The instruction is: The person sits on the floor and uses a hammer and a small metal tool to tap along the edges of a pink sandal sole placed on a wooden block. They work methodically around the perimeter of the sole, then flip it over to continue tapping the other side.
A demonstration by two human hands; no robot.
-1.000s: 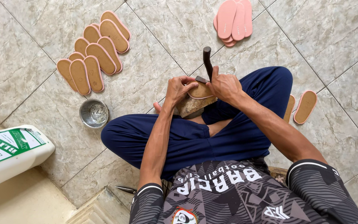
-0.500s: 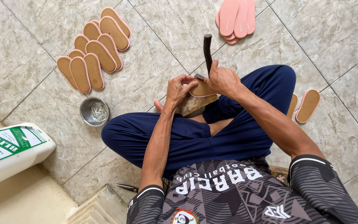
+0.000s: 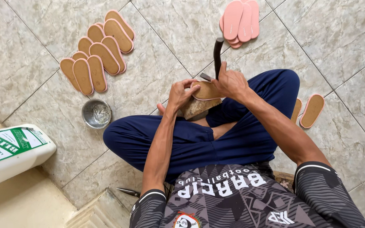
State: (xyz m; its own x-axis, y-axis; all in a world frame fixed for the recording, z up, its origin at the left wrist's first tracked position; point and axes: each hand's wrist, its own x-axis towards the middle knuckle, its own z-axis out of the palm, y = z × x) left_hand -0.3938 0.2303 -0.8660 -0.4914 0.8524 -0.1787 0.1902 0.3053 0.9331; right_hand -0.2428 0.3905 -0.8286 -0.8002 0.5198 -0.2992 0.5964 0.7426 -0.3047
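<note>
I sit cross-legged on a tiled floor. A tan shoe sole with a pink edge (image 3: 207, 90) lies on a wooden block (image 3: 196, 109) resting on my legs. My left hand (image 3: 180, 93) pinches the sole's left end. My right hand (image 3: 232, 82) grips a dark tool (image 3: 218, 55) whose curved handle points away from me, with its flat head at the sole's far edge.
Several tan soles (image 3: 98, 54) lie in rows on the floor at the upper left. Pink soles (image 3: 240, 22) are stacked at the top. Two more soles (image 3: 311, 110) lie right of my knee. A small metal bowl (image 3: 96, 113), a white jerrycan (image 3: 9, 152) and scissor tips (image 3: 128, 192) are at my left.
The view has shifted slightly. My right hand has tilted the tool more upright over the sole. My left hand keeps its hold on the sole.
</note>
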